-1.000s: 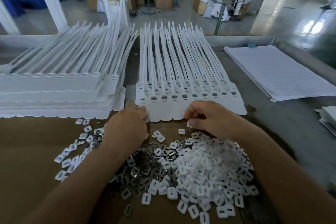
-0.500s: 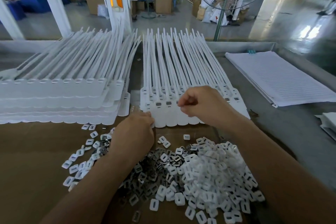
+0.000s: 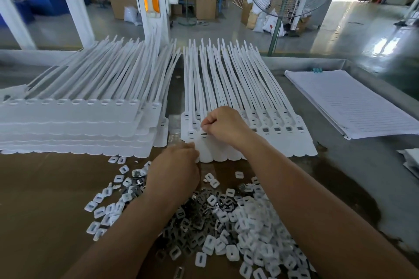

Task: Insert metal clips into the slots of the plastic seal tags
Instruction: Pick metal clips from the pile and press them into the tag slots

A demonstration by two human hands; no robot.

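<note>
Flat white plastic seal tags (image 3: 229,88) lie on the table (image 3: 344,179), tapered tails pointing away. My right grip (image 3: 224,127) pinches a small piece (image 3: 203,128) over a slot (image 3: 204,134); left grip (image 3: 174,172) has its fingers hidden, so I cannot tell.

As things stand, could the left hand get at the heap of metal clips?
Probably yes: the left hand sits at the near edge of the tag sheet, and the metal clips lie uncovered beside its wrist.

left hand (image 3: 174,172); right hand (image 3: 226,125) | both bare | forearms bare to frame edge
</note>
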